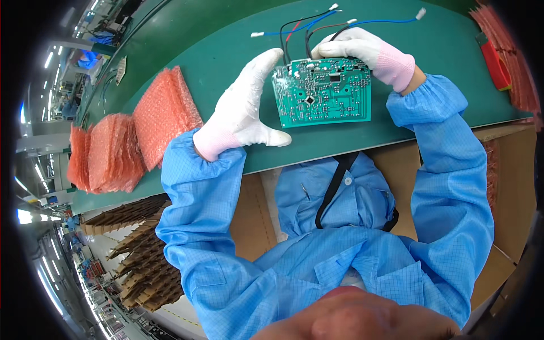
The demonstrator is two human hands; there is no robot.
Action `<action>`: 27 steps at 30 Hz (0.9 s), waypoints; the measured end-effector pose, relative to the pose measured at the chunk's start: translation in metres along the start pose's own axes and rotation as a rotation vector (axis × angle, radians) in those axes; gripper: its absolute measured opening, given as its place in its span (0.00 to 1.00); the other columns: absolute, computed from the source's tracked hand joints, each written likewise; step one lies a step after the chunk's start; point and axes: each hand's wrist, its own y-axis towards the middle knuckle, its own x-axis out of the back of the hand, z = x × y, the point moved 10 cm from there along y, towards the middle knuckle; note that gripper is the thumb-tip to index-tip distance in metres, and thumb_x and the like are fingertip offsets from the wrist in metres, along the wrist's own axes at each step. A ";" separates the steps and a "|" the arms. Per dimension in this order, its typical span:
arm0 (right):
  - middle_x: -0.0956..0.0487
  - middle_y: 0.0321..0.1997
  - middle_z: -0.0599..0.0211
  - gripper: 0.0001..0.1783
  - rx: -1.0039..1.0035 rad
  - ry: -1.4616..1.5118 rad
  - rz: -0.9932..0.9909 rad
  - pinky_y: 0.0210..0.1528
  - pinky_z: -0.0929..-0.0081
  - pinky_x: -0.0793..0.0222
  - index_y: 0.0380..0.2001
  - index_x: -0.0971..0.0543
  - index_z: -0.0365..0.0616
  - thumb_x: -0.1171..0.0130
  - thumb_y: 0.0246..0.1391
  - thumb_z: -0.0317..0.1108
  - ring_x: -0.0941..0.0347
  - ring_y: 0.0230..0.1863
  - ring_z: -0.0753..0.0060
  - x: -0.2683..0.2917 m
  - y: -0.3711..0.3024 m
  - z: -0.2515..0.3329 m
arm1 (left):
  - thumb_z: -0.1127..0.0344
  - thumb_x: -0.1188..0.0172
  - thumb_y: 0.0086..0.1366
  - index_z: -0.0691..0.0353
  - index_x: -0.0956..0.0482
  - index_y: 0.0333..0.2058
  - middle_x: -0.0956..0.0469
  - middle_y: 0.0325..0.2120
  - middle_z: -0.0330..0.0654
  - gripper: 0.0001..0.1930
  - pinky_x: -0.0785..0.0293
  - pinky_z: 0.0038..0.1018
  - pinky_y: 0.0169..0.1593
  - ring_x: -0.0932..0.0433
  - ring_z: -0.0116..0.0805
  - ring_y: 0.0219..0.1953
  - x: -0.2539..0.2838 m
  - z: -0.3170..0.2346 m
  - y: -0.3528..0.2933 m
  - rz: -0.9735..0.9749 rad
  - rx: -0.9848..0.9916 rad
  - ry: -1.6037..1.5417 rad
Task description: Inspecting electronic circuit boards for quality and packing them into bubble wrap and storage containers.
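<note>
A green printed circuit board (pixel 334 93), crowded with small soldered parts, is tilted over the green table with its face toward me. My right hand (pixel 362 48), in a white glove with a pink cuff, grips its top edge near the right; some of its fingers are hidden behind the board. Black, red, brown and blue wires (pixel 385 22) with white connectors fan out from behind the top edge. Beside the board's left edge is my left hand (pixel 243 99), gloved alike, its thumb spread from the outstretched fingers. Its fingertips come close to the upper left corner; whether they touch, I cannot tell.
Pink bubble-wrap bags (pixel 164 116) lie stacked on the table's left side. At the far right are a red bin (pixel 495 63) and more pink bubble wrap (pixel 507 48). Cardboard dividers (pixel 150 263) stand below left, and an open cardboard box (pixel 507 170) is below right.
</note>
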 end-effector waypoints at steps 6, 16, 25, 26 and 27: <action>0.20 0.39 0.67 0.24 0.014 -0.007 -0.051 0.45 0.80 0.32 0.39 0.19 0.32 0.46 0.59 0.47 0.26 0.39 0.79 0.015 0.015 -0.007 | 0.66 0.20 0.35 0.60 0.54 0.68 0.38 0.63 0.49 0.64 0.39 0.37 0.65 0.36 0.46 0.63 -0.005 0.034 0.002 -0.089 0.054 -0.098; 0.23 0.51 0.48 0.36 -0.123 0.474 -0.157 0.56 0.71 0.31 0.57 0.31 0.30 0.53 0.63 0.56 0.26 0.52 0.64 0.014 0.003 -0.038 | 0.67 0.19 0.37 0.57 0.58 0.69 0.41 0.64 0.55 0.65 0.39 0.42 0.64 0.35 0.47 0.63 -0.013 0.050 -0.010 -0.162 0.018 -0.282; 0.23 0.50 0.49 0.36 -0.124 0.427 -0.226 0.54 0.70 0.29 0.56 0.30 0.29 0.52 0.62 0.55 0.24 0.50 0.65 0.017 -0.001 -0.037 | 0.64 0.18 0.38 0.59 0.60 0.70 0.44 0.65 0.58 0.66 0.41 0.44 0.65 0.36 0.50 0.64 -0.016 0.055 -0.010 -0.144 0.061 -0.415; 0.22 0.50 0.49 0.37 -0.129 0.438 -0.233 0.54 0.70 0.29 0.56 0.30 0.29 0.51 0.62 0.56 0.24 0.50 0.65 0.017 -0.001 -0.039 | 0.64 0.18 0.38 0.59 0.60 0.70 0.44 0.65 0.58 0.66 0.41 0.44 0.65 0.37 0.50 0.64 -0.017 0.055 -0.011 -0.143 0.049 -0.402; 0.22 0.50 0.49 0.37 -0.123 0.445 -0.230 0.54 0.70 0.29 0.56 0.30 0.29 0.51 0.61 0.56 0.24 0.50 0.65 0.017 -0.001 -0.039 | 0.64 0.19 0.39 0.59 0.60 0.70 0.44 0.65 0.57 0.66 0.41 0.44 0.65 0.37 0.49 0.64 -0.017 0.053 -0.012 -0.147 0.033 -0.371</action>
